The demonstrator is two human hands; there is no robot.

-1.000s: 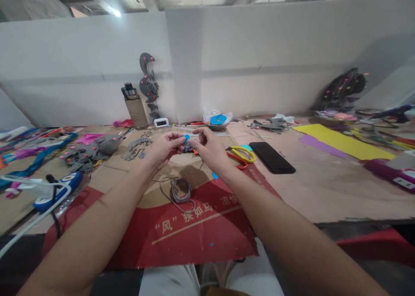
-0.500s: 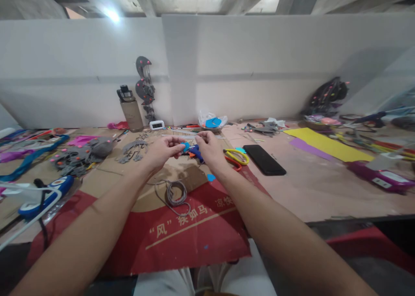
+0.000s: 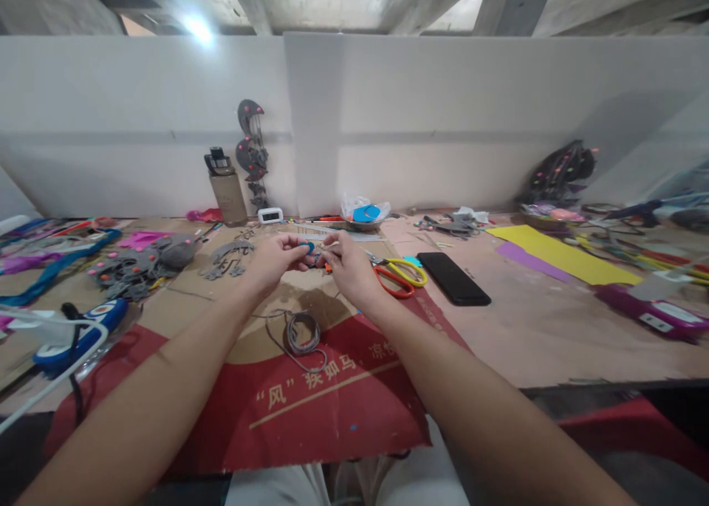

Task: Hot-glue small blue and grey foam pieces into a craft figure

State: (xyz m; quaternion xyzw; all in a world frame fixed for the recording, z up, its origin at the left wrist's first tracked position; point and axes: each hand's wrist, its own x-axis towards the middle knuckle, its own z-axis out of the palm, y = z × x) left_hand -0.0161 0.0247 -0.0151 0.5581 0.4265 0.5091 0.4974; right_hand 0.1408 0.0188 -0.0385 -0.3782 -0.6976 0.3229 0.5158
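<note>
My left hand (image 3: pixel 275 258) pinches a small blue foam piece (image 3: pixel 309 247) between thumb and fingers, held just above the cardboard sheet (image 3: pixel 343 395). My right hand (image 3: pixel 348 264) meets it from the right, fingers curled and pinched at the same piece; what else it grips is too small to make out. A coil of grey wire (image 3: pixel 302 332) lies on the cardboard below both hands. Yellow and orange scissors (image 3: pixel 399 277) rest just right of my right hand.
A black phone (image 3: pixel 453 278) lies right of the scissors. Yellow and purple foam sheets (image 3: pixel 559 255) sit far right. Grey felt cut-outs (image 3: pixel 144 266) and a blue glue gun (image 3: pixel 83 329) are at left. A water bottle (image 3: pixel 227 188) and bowl (image 3: pixel 365 214) stand by the wall.
Both hands have stayed together on the blue piece and dropped slightly lower and nearer. The view has shifted a little; the scissors now show clear of my right hand.
</note>
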